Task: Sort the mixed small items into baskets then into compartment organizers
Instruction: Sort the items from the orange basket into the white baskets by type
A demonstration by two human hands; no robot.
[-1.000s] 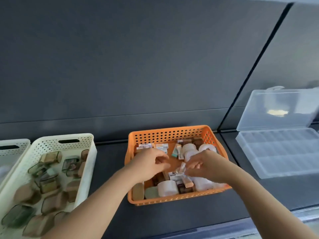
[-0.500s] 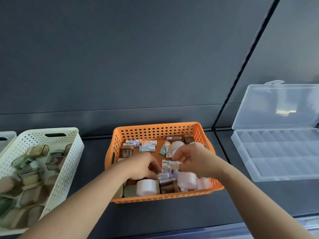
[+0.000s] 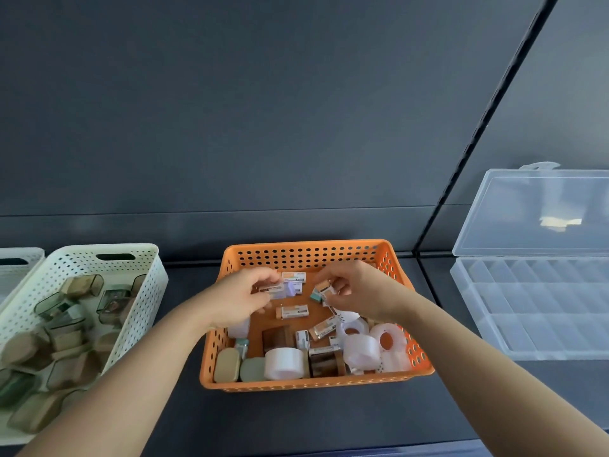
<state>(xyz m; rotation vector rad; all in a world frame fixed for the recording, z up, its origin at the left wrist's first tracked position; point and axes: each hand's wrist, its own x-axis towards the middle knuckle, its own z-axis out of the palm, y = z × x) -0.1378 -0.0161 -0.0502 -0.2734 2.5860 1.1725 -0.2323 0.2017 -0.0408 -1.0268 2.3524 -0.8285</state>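
An orange perforated basket (image 3: pixel 306 252) in the middle holds mixed small items: small labelled erasers (image 3: pixel 292 312), white tape rolls (image 3: pixel 285 363), brown boxes and green oval cases. My left hand (image 3: pixel 240 296) is over the basket's back left, fingers closed on a small labelled eraser (image 3: pixel 273 288). My right hand (image 3: pixel 352 288) is over the back right, pinching several small erasers (image 3: pixel 320 289) together. A clear compartment organizer (image 3: pixel 534 311) lies open at the right, its compartments bare.
A cream perforated basket (image 3: pixel 82 258) at the left holds several green and brown translucent cases. A second pale basket (image 3: pixel 19 258) shows at the far left edge. The organizer's lid (image 3: pixel 534 209) leans against the dark wall behind.
Both hands moved from the basket's middle toward its back. The right hand gathered more erasers, and the left hand picked one up. The view shifted slightly.
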